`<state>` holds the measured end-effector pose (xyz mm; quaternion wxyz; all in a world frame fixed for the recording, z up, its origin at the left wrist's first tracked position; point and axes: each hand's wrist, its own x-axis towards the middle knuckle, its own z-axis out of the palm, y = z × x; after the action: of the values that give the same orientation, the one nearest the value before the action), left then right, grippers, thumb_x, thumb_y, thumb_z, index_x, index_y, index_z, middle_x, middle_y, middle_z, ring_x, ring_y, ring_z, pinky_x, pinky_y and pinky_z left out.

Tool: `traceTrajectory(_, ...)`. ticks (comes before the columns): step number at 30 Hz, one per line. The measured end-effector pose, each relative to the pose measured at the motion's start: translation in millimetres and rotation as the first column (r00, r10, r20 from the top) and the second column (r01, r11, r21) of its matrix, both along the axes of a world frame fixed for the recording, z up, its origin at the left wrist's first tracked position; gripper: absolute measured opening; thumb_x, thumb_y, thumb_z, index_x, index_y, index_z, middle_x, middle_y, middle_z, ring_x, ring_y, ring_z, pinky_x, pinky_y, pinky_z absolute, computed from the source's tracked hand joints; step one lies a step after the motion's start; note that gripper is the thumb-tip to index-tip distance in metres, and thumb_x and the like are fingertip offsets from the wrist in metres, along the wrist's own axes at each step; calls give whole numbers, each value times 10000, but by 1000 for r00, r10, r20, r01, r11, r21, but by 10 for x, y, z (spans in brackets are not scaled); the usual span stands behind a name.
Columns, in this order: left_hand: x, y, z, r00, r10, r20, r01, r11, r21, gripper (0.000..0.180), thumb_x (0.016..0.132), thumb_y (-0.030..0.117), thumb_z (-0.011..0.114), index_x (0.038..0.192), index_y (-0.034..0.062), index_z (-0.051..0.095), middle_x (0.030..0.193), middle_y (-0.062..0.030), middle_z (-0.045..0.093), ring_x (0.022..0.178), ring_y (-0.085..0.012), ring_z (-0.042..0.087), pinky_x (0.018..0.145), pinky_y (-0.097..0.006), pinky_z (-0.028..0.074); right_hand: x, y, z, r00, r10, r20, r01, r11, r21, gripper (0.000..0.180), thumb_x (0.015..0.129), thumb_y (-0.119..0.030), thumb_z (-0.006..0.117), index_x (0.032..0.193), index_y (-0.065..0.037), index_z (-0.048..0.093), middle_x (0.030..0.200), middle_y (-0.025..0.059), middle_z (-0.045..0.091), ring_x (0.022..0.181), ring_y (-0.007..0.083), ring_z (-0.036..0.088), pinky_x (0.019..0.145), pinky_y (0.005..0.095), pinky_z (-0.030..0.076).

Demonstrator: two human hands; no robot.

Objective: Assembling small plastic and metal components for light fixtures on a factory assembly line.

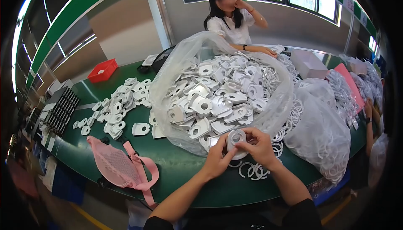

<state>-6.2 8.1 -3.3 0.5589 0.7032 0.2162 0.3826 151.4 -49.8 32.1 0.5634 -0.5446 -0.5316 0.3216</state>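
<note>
Both of my hands hold one white plastic part (235, 139) with a round hole, just above the green table's near edge. My left hand (217, 160) grips its lower left side and my right hand (258, 146) pinches its right side from above. Right behind it stands a large clear plastic bag (273, 112) heaped with many similar white parts (218, 99). Several white open rings (252, 170) lie on the table under my right hand.
Finished white parts (119, 108) lie spread at left, with a pink mesh bag (117, 167) near the edge and a red bin (103, 70) farther back. A second clear bag of rings (323, 125) sits at right. A person (233, 20) sits opposite; another person's arm (369, 116) is at right.
</note>
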Motion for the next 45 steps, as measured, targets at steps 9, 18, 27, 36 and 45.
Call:
traceTrajectory(9,-354,355,193,918,370,143,-313,897,-311,385,857,96,564,1216,10,452,1053,-68,594,930,-131,574,783,-298,482,19,51,-24,978,-79,195,60,993,100,201,872,-61,564,1050,15,620,863,76,671,718,101,595,666,229,470)
traceTrajectory(18,-617,677,348,669,632,391,-641,757,-126,618,860,122,609,1375,14,284,1381,-157,363,1169,-212,452,915,-325,434,-17,-43,18,980,-122,156,98,983,152,191,835,-33,602,1022,-7,627,821,72,638,689,115,584,634,235,460)
traceTrajectory(27,-525,556,198,635,772,32,-526,402,749,333,760,86,638,1078,25,560,1094,-163,566,1006,-342,522,877,-415,410,23,17,77,903,134,408,-114,991,-73,154,786,-77,654,928,-17,664,718,76,640,616,107,570,566,234,427)
traceTrajectory(36,-477,781,-69,502,852,-145,-572,453,683,499,798,163,630,1225,-16,444,1164,-206,518,1062,-365,488,917,-417,378,439,-184,174,713,432,552,-279,897,-342,175,741,-157,665,868,-37,660,771,120,650,707,278,620,632,339,472)
traceTrajectory(45,-534,945,-47,483,868,-117,-667,451,593,203,795,71,610,985,8,578,870,-156,576,775,-303,572,688,-391,444,992,-314,156,607,-134,783,425,887,-178,141,705,-170,674,763,-41,680,723,127,653,675,291,623,638,368,482)
